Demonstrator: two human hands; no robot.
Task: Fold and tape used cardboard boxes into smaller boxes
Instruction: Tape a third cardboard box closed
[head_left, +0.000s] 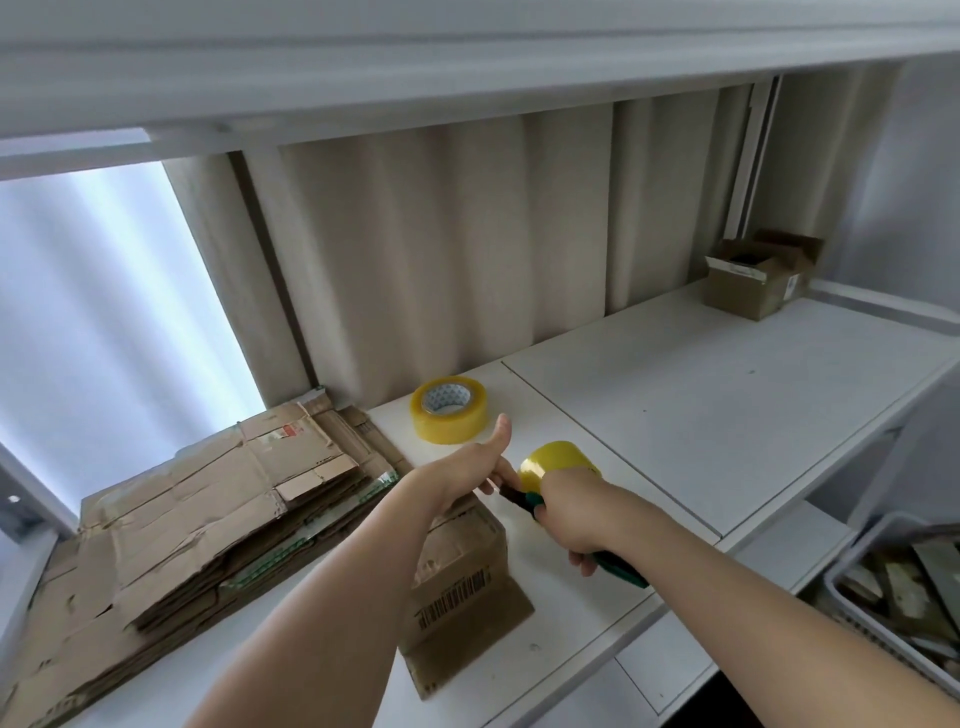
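A small cardboard box (467, 587) with a barcode label stands on the white table (727, 405), partly hidden by my left forearm. My right hand (569, 512) grips the green handle of a tape dispenser (558, 465) loaded with a yellow roll, just right of the box's top. My left hand (480, 460) reaches over the box, thumb raised, its fingers pinching at the dispenser's front end. A loose roll of yellow tape (449, 409) lies flat on the table just beyond the hands. A stack of flattened cardboard (197, 525) lies to the left.
An open cardboard box (758, 273) sits at the far right of the table by the beige curtain (441, 249). A grey basket (904, 587) with scraps stands low at the right. A shelf edge runs overhead.
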